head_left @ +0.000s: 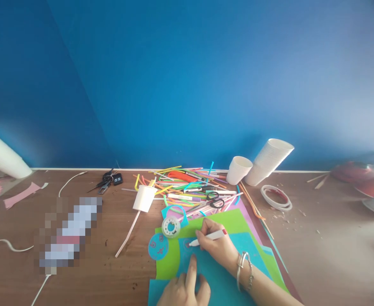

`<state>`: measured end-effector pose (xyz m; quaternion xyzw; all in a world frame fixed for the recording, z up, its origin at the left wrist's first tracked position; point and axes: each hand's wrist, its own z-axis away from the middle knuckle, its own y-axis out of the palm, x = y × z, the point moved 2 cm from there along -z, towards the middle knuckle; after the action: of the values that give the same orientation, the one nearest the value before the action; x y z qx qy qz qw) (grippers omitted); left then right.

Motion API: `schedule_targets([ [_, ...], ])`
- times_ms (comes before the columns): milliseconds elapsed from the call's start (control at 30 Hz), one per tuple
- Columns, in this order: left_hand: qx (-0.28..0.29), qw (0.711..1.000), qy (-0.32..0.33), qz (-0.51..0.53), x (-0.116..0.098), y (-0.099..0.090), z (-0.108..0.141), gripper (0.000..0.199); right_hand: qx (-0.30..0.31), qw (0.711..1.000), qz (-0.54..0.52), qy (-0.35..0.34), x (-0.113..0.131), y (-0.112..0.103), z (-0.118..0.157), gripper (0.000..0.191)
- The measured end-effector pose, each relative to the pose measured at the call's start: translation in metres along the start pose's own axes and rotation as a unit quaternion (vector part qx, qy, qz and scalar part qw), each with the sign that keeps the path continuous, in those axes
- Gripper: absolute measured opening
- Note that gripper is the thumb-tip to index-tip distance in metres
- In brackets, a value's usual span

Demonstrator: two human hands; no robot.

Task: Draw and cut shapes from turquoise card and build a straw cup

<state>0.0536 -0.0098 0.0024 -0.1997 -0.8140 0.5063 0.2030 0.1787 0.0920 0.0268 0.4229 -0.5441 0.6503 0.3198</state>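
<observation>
In the right hand (218, 248), pinched near the tip: a white marker (217, 235), point at a small red drawing (187, 244) on blue paper (223, 289). In the left hand (183, 291), nothing held, just fingers spread on that paper, over a green sheet (170, 257). Marker: looks light, hard and smooth; best held low. Paper: seems thin and bendy; best pressed flat beside the drawing.

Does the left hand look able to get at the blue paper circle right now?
Likely yes: the left hand rests on the blue sheet, seemingly holding nothing, and the blue paper circle lies largely uncovered ahead and to its left.
</observation>
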Motion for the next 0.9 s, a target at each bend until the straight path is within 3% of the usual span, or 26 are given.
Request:
schedule_targets([
  [433, -0.006, 1.000, 0.013, -0.020, -0.001, 0.009, 0.005, 0.020, -0.006, 1.000, 0.001, -0.007, -0.002, 0.001, 0.000, 0.024],
  [700, -0.020, 1.000, -0.017, 0.006, -0.001, 0.013, 0.008, 0.019, -0.015, 1.000, -0.007, -0.003, -0.001, 0.000, 0.001, 0.024],
  [900, 0.007, 1.000, -0.003, -0.002, -0.001, 0.013, 0.008, 0.021, -0.006, 1.000, 0.001, -0.004, 0.003, 0.000, 0.001, 0.023],
])
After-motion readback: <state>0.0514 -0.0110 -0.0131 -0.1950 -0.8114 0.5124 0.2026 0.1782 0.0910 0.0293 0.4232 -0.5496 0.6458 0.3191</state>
